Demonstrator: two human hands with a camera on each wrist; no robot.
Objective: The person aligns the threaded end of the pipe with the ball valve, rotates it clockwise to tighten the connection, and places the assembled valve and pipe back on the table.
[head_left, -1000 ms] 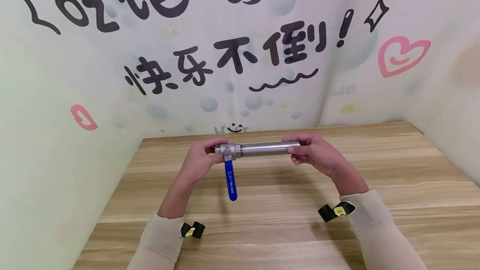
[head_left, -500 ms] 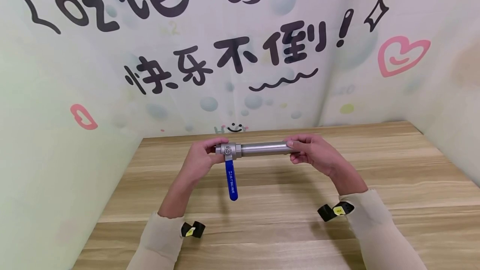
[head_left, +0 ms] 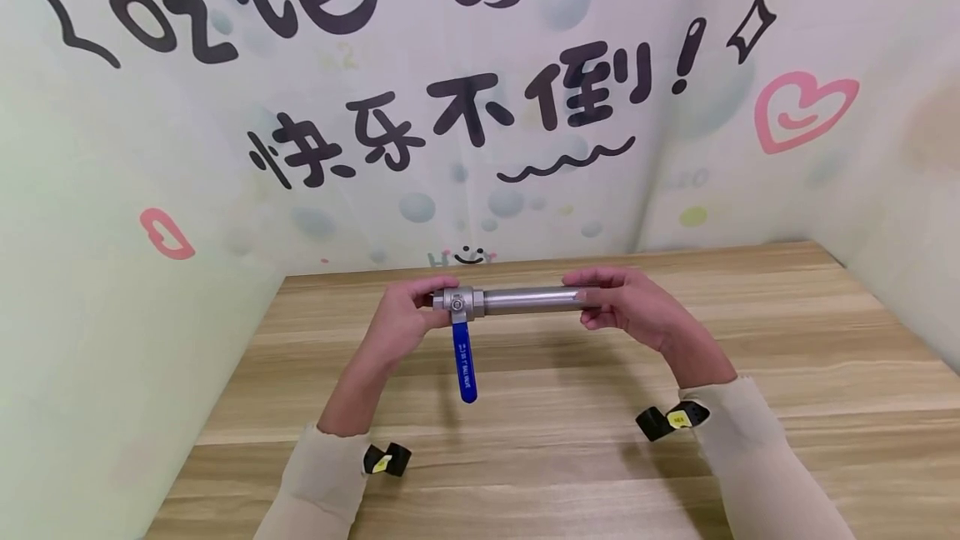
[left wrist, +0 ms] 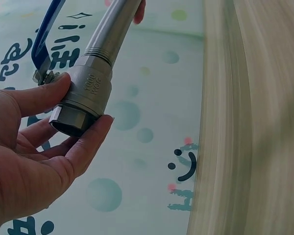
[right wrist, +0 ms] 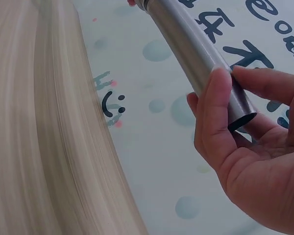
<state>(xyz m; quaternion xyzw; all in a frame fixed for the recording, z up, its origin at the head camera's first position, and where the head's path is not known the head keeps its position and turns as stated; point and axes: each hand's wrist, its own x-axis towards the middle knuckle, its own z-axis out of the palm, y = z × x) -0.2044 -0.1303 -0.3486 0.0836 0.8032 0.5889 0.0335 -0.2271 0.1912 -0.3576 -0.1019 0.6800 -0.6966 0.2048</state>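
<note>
Two metal parts in line: ball valve [head_left: 468,302] at L, steel pipe [head_left: 528,299] at R, held approx. horiz. above tabletop [head_left: 525,457]. L hand [head_left: 401,319] pinches valve, thumb on body, fingertip at hex end [left wrist: 68,117]; R hand [head_left: 636,307] grips pipe nr its free end. Hands well apart. Blue lever [head_left: 465,365] juts from valve to near side. Some threads [left wrist: 99,53] show at joint; engagement depth: can't tell. Risks (est.): if engagement is shallow & R hand slackens, pipe could sag or drop out; off-axis load could cross-thread it; smooth pipe may slip in fingertips; w/ light L pinch, valve could spin along w/ pipe, carrying lever round.
</note>
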